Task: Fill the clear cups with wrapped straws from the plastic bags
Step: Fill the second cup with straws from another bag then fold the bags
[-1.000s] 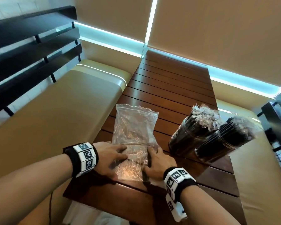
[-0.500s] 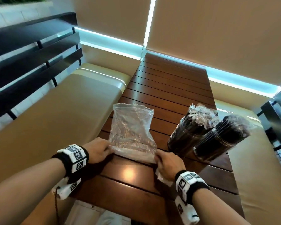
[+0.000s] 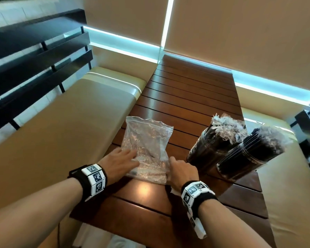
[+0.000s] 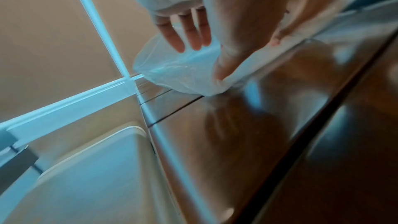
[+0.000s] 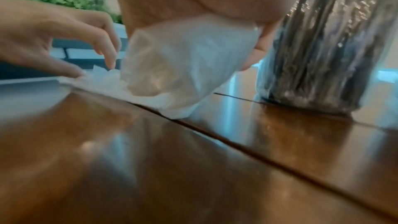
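A crinkled clear plastic bag (image 3: 147, 147) lies flat on the slatted wooden table (image 3: 186, 97). My left hand (image 3: 127, 158) rests on its near left part, fingers (image 4: 189, 38) spread and straight, thumb pressing the plastic down. At the near right corner my right hand (image 3: 175, 165) pinches the plastic bag (image 5: 183, 64) and lifts that edge a little off the wood. To the right stand two clear cups (image 3: 211, 149) (image 3: 247, 158) packed with black wrapped straws; the nearer cup (image 5: 323, 54) is just beside my right hand.
Tan padded benches (image 3: 70, 126) run along both sides of the table, and a black slatted backrest (image 3: 34, 56) is at the far left. The table's near edge lies just below my wrists. Bare wood stretches beyond the bag toward the wall.
My left hand has slid from the bag's near left edge forward onto the bag. My right hand stays at the near right corner. The cups have not moved.
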`<state>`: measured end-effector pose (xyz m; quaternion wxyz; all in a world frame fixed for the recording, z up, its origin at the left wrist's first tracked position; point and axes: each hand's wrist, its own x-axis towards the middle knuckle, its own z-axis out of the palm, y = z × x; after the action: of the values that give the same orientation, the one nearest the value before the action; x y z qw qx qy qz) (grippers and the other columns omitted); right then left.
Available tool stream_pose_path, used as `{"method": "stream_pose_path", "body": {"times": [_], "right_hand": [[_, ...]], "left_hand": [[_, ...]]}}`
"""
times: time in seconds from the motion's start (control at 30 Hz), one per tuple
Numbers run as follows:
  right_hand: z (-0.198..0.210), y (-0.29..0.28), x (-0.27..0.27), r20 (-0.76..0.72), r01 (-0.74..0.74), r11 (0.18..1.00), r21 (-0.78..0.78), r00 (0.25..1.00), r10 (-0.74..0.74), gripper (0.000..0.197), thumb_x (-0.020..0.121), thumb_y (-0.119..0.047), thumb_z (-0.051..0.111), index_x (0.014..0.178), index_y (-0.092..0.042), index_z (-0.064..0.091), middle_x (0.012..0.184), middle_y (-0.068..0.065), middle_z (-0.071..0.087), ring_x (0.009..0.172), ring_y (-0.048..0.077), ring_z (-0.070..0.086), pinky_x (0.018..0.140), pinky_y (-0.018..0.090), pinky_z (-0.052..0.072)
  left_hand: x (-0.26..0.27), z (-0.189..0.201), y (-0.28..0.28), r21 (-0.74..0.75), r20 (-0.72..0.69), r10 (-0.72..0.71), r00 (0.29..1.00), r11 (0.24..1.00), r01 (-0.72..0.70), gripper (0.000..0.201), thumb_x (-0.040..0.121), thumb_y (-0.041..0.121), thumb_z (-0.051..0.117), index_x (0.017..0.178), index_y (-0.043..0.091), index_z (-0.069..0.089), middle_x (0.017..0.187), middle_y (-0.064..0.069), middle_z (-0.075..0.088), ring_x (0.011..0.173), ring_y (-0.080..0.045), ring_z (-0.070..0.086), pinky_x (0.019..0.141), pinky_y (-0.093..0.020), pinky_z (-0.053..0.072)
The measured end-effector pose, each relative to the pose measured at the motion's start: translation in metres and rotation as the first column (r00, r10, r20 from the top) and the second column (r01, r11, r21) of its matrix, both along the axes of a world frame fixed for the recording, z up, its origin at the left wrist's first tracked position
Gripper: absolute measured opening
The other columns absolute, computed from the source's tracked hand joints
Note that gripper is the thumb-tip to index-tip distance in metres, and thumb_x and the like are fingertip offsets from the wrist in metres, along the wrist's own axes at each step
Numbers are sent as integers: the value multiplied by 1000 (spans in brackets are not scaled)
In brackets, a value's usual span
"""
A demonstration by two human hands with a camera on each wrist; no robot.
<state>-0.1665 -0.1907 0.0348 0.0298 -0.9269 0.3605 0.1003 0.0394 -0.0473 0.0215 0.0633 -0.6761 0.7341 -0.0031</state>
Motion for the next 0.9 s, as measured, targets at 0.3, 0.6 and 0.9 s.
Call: {"method": "stream_pose_path", "body": {"times": [0.3, 0.6, 0.9], "right_hand": [[-10, -5, 8, -70, -169, 983, 76, 982, 174, 67, 85, -35, 52, 144, -25, 22, 139, 6, 37, 91, 36, 66, 73, 42, 51], [-3, 2, 1, 5, -263, 962, 77, 965, 263, 66, 79, -56, 56, 135, -29, 32, 131, 2, 34, 85, 32, 66, 65, 35, 45], [-4, -6, -4, 154, -87, 989, 120, 986, 68, 23, 97, -36, 39, 94, -22, 58, 105, -2, 62, 97, 29, 62, 71, 34, 43]], "left_hand": [[3, -11, 10, 182, -179, 8, 984, 983, 26, 43, 85, 23, 47, 127, 27, 39, 142, 4, 32, 122, -19, 46, 91, -37, 54], [7, -13, 6, 172, -123, 75, 990, 984, -53, 58, 84, 6, 54, 138, 18, 36, 144, -1, 31, 129, -19, 40, 97, -31, 49], [12, -5, 5, 93, -324, 381, 866, 924, -372, 31, 82, 3, 41, 105, 24, 42, 98, 4, 53, 89, -21, 56, 75, -29, 42]]}}
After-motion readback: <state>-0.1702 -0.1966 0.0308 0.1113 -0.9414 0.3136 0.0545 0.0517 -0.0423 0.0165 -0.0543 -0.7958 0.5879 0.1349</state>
